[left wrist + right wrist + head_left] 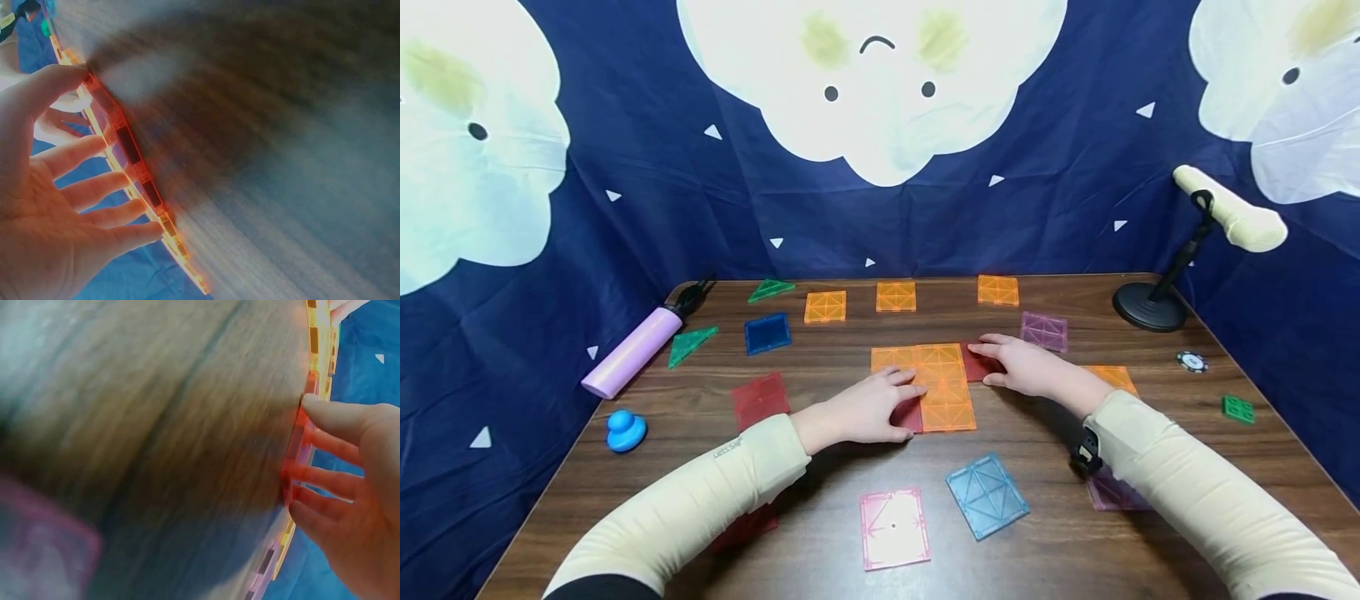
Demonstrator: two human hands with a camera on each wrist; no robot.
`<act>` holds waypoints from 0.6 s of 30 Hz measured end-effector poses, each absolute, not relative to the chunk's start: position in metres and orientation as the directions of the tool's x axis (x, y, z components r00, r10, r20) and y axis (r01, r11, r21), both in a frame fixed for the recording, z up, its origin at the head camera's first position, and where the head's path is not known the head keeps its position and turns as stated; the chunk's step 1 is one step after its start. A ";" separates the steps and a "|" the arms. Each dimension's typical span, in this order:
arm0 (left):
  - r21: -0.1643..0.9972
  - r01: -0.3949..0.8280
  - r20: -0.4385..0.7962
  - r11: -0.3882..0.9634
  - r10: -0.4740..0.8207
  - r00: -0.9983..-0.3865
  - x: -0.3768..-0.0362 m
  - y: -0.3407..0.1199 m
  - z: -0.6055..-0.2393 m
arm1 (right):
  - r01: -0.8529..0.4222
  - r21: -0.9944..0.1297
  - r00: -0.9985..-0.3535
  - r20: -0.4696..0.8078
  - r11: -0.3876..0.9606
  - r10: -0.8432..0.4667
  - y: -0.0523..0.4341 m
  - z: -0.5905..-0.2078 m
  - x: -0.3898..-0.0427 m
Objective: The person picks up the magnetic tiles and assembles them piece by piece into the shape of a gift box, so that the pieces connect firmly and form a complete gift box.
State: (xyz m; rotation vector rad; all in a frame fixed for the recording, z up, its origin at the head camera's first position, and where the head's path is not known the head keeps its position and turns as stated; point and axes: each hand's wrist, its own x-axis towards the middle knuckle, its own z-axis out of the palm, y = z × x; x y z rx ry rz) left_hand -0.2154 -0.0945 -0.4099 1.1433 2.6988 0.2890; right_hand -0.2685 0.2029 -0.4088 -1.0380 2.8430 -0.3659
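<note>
My left hand (pixel 868 408) holds a red magnetic tile (pixel 910 414) lying on the table, its thumb at the near edge and fingers spread over the far side. That tile sits against a block of orange tiles (pixel 946 387). In the left wrist view the thumb meets one end of the red tile's edge (pixel 130 144). On the block's other side, my right hand (pixel 1011 362) holds a second red tile (pixel 976 363) between thumb and fingers. The right wrist view shows the thumb and fingertips along that tile's edge (pixel 297 437).
Loose orange tiles (pixel 896 297), a dark blue tile (pixel 767 333) and green triangles (pixel 692 345) lie at the back. A pink-edged tile (pixel 894 529) and a light blue tile (pixel 987 496) are in front. A blue duck (pixel 625 431) stands left; a black stand (pixel 1150 307) stands right.
</note>
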 end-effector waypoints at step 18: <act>0.245 0.681 -0.105 0.690 0.717 -0.689 -0.215 -0.094 -0.411 | -0.544 -0.332 -0.833 0.103 0.771 -0.544 0.325 -0.402 -0.220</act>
